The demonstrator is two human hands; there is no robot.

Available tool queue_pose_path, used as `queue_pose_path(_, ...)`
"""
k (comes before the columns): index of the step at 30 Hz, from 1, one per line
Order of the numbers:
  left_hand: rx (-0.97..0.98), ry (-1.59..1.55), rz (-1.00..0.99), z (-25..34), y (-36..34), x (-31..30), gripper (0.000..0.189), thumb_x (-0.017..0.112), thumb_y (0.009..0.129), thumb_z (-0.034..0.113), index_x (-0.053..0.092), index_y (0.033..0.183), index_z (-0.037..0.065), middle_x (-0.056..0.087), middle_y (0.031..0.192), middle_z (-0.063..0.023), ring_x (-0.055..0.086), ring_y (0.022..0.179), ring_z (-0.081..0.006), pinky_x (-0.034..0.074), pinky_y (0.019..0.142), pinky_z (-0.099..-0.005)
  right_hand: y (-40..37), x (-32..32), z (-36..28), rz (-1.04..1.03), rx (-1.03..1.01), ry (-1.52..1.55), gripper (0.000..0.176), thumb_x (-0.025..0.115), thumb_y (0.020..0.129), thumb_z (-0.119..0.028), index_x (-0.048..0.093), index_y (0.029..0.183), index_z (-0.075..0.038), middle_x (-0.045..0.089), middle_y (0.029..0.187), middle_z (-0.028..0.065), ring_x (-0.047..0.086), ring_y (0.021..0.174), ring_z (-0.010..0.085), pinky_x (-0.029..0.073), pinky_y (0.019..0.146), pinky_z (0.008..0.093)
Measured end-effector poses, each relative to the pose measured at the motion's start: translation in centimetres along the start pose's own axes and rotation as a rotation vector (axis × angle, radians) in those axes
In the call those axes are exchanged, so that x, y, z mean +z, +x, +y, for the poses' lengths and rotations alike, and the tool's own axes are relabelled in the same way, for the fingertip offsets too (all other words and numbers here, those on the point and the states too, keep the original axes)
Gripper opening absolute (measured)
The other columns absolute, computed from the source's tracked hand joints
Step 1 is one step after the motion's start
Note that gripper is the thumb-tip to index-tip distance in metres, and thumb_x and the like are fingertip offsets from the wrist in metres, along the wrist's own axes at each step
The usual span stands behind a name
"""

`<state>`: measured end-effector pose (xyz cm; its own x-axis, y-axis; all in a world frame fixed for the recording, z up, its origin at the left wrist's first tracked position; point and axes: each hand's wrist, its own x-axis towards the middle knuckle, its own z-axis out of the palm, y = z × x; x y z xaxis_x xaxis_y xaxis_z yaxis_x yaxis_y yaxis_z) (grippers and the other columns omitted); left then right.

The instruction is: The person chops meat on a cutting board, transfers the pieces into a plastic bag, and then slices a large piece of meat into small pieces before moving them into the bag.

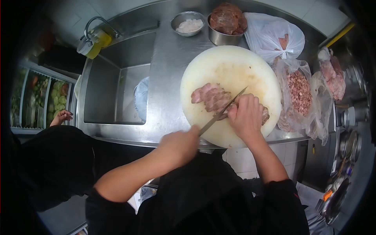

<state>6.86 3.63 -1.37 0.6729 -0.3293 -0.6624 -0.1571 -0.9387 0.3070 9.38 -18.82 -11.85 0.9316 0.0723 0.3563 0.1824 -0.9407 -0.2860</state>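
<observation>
Now left hand gripping knife, right hand curled on meat

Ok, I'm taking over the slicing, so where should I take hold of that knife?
Grip the knife by its handle, which is wrapped in the left hand at the near edge of the cutting board. Come in from the counter front. The blade slants away across the board into the meat pinned by the right hand, so stay clear of that end.
</observation>
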Motion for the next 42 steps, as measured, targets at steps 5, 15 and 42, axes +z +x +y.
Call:
queue_pose_path(5, -0.046, 0.038, -0.053, -0.6, 0.2, 1.0, 0.022, 0.045, 0.102, 0.017, 0.048, 0.117, 0.002, 0.072, 0.096, -0.0276, 0.071, 0.094, -0.0470, 0.055, 0.082, -0.0557, -0.3, -0.1, -0.2, -0.031, 0.029, 0.030, 0.024, 0.066, 0.085, -0.022, 0.057, 0.102, -0.008, 0.056, 0.102, 0.0126, 0.053, 0.100, 0.0330, 0.039, 0.085, 0.0470)
queue_pose_path(15, -0.011, -0.069, 0.051, -0.4, -1.8, -1.6, 0.024, 0.047, 0.104, 0.024, 0.049, 0.115, 0.002, 0.071, 0.085, -0.0277, 0.069, 0.085, -0.0488, 0.053, 0.080, -0.0576, -0.4, -1.5, 2.7, 0.063, -0.122, 0.100, 0.017, 0.064, 0.084, -0.013, 0.059, 0.099, -0.008, 0.056, 0.098, 0.0126, 0.055, 0.093, 0.0350, 0.044, 0.080, 0.0465)
queue_pose_path(42, 0.006, -0.043, 0.033, 0.4, 0.0, -0.5, 0.024, 0.049, 0.105, 0.024, 0.048, 0.113, 0.002, 0.069, 0.083, -0.0279, 0.067, 0.085, -0.0504, 0.051, 0.080, -0.0589, -0.2, -0.4, 2.2, 0.230, -0.117, 0.100, 0.016, 0.066, 0.080, -0.011, 0.060, 0.095, -0.006, 0.056, 0.091, 0.0118, 0.059, 0.084, 0.0332, 0.048, 0.072, 0.0450)
